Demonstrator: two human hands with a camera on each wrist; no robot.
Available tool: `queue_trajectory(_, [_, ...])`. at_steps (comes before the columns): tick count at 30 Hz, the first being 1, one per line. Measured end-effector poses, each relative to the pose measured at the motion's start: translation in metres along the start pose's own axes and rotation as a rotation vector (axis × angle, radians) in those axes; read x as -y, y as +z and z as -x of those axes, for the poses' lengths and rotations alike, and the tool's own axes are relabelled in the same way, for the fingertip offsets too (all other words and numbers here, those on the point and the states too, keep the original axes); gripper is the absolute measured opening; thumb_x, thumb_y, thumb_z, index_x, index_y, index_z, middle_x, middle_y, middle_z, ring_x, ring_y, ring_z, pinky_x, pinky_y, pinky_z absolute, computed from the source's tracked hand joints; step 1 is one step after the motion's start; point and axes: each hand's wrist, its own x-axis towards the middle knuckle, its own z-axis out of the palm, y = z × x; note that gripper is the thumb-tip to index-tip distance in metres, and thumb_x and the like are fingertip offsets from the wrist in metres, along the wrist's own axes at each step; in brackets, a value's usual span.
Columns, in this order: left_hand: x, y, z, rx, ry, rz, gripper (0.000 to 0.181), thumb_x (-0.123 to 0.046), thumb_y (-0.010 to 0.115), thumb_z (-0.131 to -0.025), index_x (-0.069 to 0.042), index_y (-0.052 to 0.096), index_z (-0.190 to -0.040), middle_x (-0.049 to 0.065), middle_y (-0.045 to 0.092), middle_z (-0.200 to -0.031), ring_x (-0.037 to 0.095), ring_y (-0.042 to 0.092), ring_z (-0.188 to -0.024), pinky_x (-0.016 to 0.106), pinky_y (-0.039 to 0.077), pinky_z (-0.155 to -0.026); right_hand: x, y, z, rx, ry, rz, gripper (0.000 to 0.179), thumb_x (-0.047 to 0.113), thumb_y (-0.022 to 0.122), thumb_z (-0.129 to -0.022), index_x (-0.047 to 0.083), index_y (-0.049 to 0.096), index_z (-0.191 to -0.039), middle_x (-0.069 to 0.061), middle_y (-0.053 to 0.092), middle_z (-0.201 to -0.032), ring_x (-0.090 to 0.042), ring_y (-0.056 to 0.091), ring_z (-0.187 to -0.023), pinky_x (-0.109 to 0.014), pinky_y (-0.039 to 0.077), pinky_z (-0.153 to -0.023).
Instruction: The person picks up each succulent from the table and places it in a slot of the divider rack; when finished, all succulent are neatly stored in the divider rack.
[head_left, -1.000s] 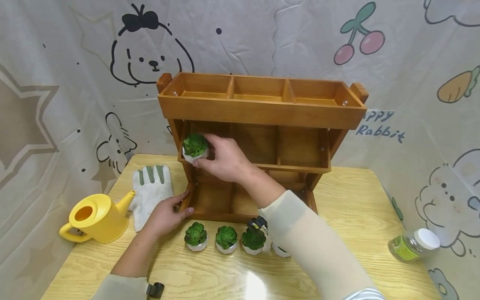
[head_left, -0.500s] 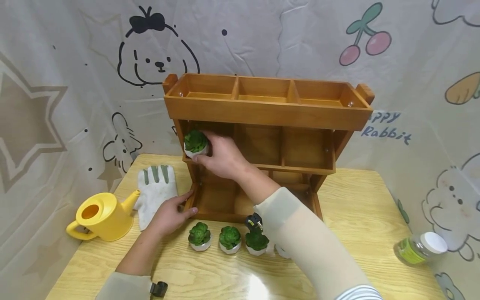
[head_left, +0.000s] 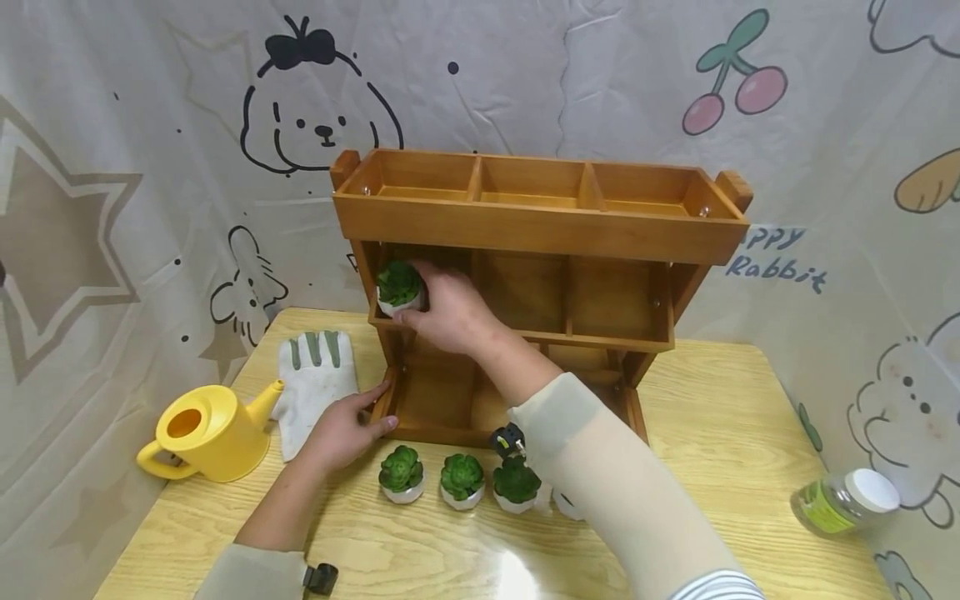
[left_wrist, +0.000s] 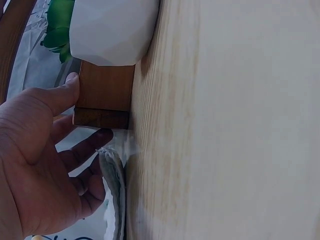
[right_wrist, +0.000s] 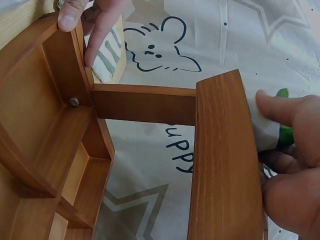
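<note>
My right hand [head_left: 450, 312] holds a small potted succulent [head_left: 399, 285] by its white pot, thumb in front and fingers behind. The pot is at the left compartment of the middle tier of a wooden plant stand [head_left: 540, 229]. In the right wrist view, the tier's front board [right_wrist: 220, 160] hides the pot's lower part. My left hand [head_left: 345, 432] grips the stand's lower left front corner; the left wrist view shows its thumb on the front face and fingers round the side. More potted succulents [head_left: 462, 477] stand in a row before the stand, one mostly hidden by my right sleeve.
A yellow watering can [head_left: 213, 433] and a white work glove [head_left: 311, 387] with green-striped fingers lie left of the stand. On the right is a clear jar [head_left: 843, 502] with a white lid. Printed cloth [head_left: 517, 75] hangs close behind and at both sides.
My right hand has brought the succulent slightly deeper into the left compartment, behind the front rail. My left hand has kept its grip on the corner. The head view has shifted a little.
</note>
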Motion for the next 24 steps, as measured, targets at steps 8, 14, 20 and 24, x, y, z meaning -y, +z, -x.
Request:
queue_trajectory(8, [-0.001,0.000,0.000,-0.013,0.007,0.001,0.067,-0.033,0.075,-0.098,-0.018,0.049,-0.157,0.021,0.059,-0.145,0.034,0.061,-0.118,0.057,0.049,-0.099,0.001,0.002,-0.002,0.030,-0.017,0.066,0.065,0.028,0.080,-0.093,0.009,0.051,-0.147,-0.010,0.066,-0.131,-0.023,0.061,-0.123,-0.038,0.048,-0.105])
queue_trajectory(14, [-0.001,0.000,0.001,-0.012,0.009,0.009,0.067,-0.034,0.075,-0.097,-0.019,0.048,-0.157,0.020,0.059,-0.145,0.032,0.060,-0.117,0.056,0.048,-0.100,-0.002,-0.005,0.000,0.091,-0.017,0.035,0.070,0.027,0.081,-0.092,0.009,0.047,-0.151,-0.010,0.063,-0.137,-0.023,0.058,-0.127,-0.039,0.046,-0.108])
queue_trajectory(20, [0.000,0.000,0.001,-0.006,0.006,0.031,0.068,-0.035,0.075,-0.097,-0.020,0.047,-0.157,0.020,0.058,-0.147,0.034,0.058,-0.124,0.057,0.047,-0.102,-0.006,-0.012,0.005,0.132,0.024,-0.048,0.077,0.024,0.080,-0.093,0.007,0.041,-0.157,-0.012,0.061,-0.140,-0.022,0.061,-0.124,-0.037,0.050,-0.103])
queue_trajectory(24, [0.001,0.000,0.001,-0.001,-0.002,0.038,0.068,-0.036,0.075,-0.097,-0.019,0.048,-0.157,0.020,0.057,-0.148,0.037,0.057,-0.128,0.058,0.046,-0.104,-0.010,-0.014,0.007,0.159,0.049,-0.170,0.077,0.015,0.078,-0.094,0.005,0.038,-0.159,-0.013,0.059,-0.146,-0.023,0.061,-0.128,-0.033,0.050,-0.103])
